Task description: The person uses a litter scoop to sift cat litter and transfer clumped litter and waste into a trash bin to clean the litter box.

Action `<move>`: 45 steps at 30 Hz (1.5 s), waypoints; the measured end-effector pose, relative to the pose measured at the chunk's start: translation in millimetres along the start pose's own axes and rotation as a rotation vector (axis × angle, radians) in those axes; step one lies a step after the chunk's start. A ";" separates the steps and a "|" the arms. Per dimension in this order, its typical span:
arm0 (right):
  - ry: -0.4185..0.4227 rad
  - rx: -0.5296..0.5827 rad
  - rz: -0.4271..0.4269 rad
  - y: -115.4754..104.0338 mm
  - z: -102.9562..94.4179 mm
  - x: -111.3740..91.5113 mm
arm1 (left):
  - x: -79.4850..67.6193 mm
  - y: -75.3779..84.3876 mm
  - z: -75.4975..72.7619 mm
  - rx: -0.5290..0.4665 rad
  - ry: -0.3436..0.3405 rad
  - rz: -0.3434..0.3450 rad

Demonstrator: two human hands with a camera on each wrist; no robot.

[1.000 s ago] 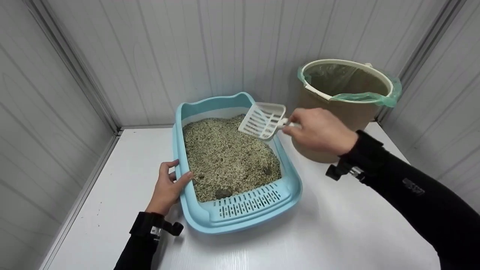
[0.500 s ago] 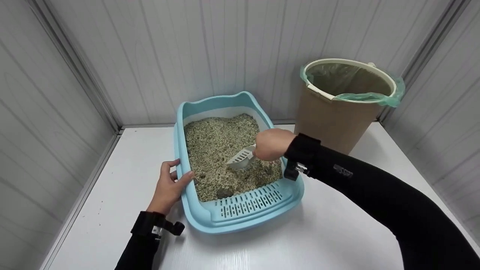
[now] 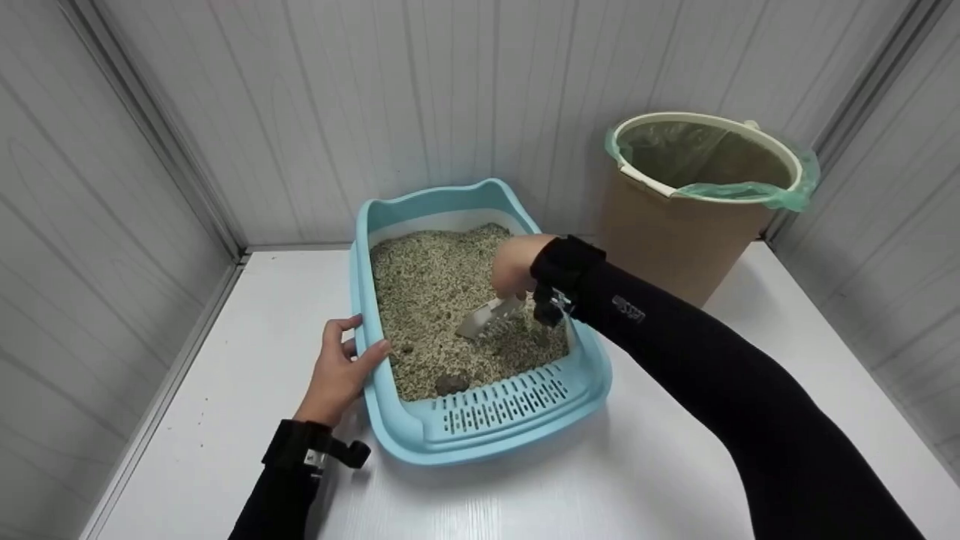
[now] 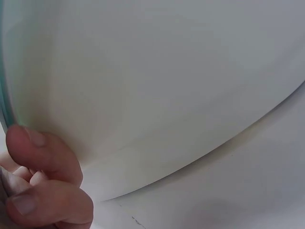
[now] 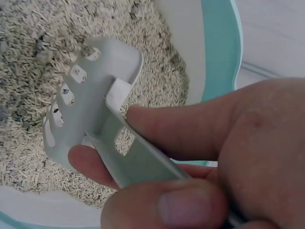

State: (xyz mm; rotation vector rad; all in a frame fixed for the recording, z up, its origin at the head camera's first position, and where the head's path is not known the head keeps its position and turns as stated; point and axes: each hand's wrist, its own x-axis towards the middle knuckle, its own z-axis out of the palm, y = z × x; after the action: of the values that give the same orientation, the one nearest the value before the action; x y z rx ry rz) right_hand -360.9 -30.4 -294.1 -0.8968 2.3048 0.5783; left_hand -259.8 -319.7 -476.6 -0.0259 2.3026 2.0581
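Observation:
A light-blue litter box stands on the white table, with pellet-like litter inside. My left hand grips its left rim, thumb over the edge. In the left wrist view, curled fingers rest by the box's pale outer wall. My right hand holds a slotted litter scoop by the handle, its front edge down in the litter. In the right wrist view, thumb and fingers close round the scoop's handle. A dark clump lies near the perforated front step.
To the right of the box stands a tall brown bin with a cream rim and a green bag liner. Panelled walls enclose the white table at the back and both sides.
My right hand has come down and left from beside the bin, bringing the scoop from above the box's right rim into the litter. The left hand stays on the left rim.

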 end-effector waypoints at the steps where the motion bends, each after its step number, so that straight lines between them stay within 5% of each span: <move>1: 0.010 0.069 0.040 0.4 0.1 2.1 | 0.3 0.6 0.5 -0.002 0.000 0.001; 5: 0.005 0.116 0.105 -1.2 7.2 13.9 | 1.8 2.0 2.6 -0.005 -0.010 0.000; 7: 0.027 0.239 0.187 -4.3 12.3 19.6 | 1.9 2.0 2.6 -0.010 -0.014 0.002; 12: 0.192 0.490 0.313 -16.8 24.5 31.0 | 0.7 1.1 -0.2 -0.010 -0.009 0.003; 19: 0.303 0.619 0.381 -27.6 33.8 59.9 | -0.5 0.6 -3.0 -0.014 -0.001 -0.001; 28: 0.396 0.661 0.342 -35.6 52.9 97.3 | -1.8 -0.6 -1.7 -0.010 0.000 0.001; 45: 0.493 0.508 0.275 -38.2 68.4 135.8 | -1.5 -0.9 -0.3 -0.048 0.001 0.017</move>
State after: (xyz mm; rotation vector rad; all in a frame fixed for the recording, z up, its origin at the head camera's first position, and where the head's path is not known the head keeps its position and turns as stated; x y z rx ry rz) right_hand -389.5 -78.7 -440.5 -0.5127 2.8485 -0.1586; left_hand -258.3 -320.1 -477.4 -0.0095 2.2614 2.1224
